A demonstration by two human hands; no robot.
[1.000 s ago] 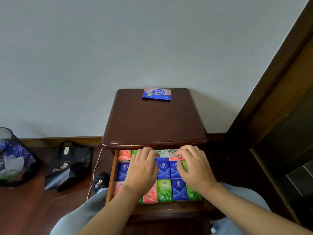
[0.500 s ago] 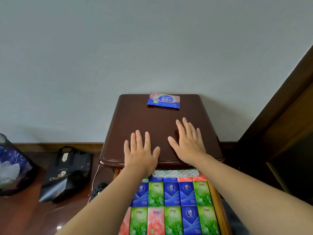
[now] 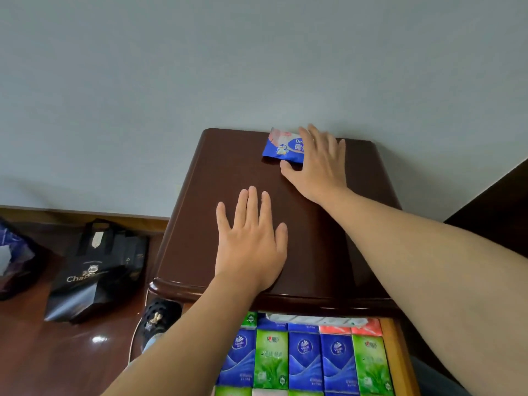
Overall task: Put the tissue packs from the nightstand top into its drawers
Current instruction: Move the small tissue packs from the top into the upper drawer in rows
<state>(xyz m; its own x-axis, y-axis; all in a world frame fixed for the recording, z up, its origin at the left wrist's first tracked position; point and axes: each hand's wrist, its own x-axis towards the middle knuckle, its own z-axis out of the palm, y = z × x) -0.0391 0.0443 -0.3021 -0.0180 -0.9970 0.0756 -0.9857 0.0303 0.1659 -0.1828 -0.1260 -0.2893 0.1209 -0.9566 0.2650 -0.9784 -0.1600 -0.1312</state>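
One blue and pink tissue pack [image 3: 281, 145] lies at the back of the dark brown nightstand top [image 3: 205, 224], close to the wall. My right hand [image 3: 317, 164] lies over the pack's right half, fingers straight on top and thumb against its near edge. My left hand [image 3: 251, 238] rests flat on the nightstand top near its front edge, fingers spread and holding nothing. Below the top, the open drawer [image 3: 398, 364] is filled with rows of blue, green and red tissue packs [image 3: 303, 358].
A black paper bag [image 3: 94, 270] stands on the wooden floor left of the nightstand, with a dark bin [image 3: 14, 267] further left. A black shoe [image 3: 160, 318] lies by the nightstand's front left corner. Dark wooden furniture [image 3: 497, 201] rises on the right.
My right hand moved from the middle of the nightstand top to the back and now covers the tissue pack. My left hand slid slightly forward on the top. The view moved closer.
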